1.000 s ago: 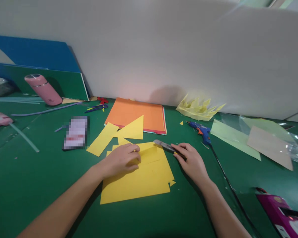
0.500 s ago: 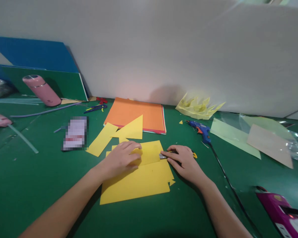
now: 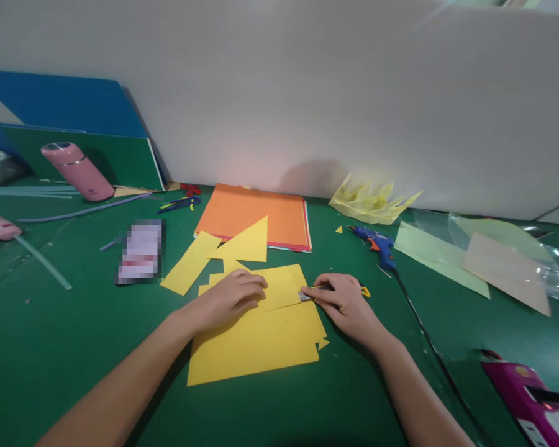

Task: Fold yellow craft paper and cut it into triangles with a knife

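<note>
Yellow sheets of paper (image 3: 256,347) lie stacked on the green table, a narrower strip (image 3: 282,287) on top of the larger sheet. My left hand (image 3: 233,297) rests palm down on this paper, its fingers lying flat along the strip. In my right hand (image 3: 342,304) is a utility knife (image 3: 365,290) with a yellow end. Its metal blade shows beyond my fingertips, against the right end of the strip. Most of the knife's handle is hidden under my fingers. A small notched scrap (image 3: 323,343) sits by the sheet's right edge.
Behind are cut yellow pieces (image 3: 246,243) and orange sheets (image 3: 256,211). A blue glue gun (image 3: 376,243) trails a black cable on the right, towards a purple power strip (image 3: 524,391). A blurred phone (image 3: 142,251) and pink bottle (image 3: 79,171) stand left.
My left hand's fingers have lowered and flattened onto the yellow paper. My right hand stays nearly in place, with the knife blade slightly more tilted.
</note>
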{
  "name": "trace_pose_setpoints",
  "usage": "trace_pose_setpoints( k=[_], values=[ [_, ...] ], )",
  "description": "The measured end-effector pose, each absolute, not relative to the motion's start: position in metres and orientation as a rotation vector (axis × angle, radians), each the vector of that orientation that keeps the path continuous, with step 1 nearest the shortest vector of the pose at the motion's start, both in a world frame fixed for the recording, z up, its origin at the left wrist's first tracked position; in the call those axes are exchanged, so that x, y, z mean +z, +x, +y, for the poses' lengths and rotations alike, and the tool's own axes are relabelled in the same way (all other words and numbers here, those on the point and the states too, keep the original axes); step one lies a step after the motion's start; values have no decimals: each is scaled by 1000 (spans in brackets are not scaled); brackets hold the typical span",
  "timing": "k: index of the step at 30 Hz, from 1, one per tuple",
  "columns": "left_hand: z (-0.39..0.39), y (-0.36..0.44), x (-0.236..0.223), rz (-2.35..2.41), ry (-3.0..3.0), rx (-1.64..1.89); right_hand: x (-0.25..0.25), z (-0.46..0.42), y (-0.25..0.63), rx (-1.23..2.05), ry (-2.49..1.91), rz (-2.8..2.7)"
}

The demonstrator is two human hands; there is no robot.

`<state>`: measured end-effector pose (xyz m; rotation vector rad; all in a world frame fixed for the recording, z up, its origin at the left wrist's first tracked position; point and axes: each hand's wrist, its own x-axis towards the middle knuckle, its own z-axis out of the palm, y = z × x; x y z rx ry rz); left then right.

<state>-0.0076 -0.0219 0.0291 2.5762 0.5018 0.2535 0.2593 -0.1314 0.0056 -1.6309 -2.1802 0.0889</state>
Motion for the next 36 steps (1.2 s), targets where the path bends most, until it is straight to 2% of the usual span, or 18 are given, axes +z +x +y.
trace_pose_setpoints(
  k=[36],
  values=[
    [-18,-6,30,532,2529,133,10,-137,267,185,-1596,-2263]
  ],
)
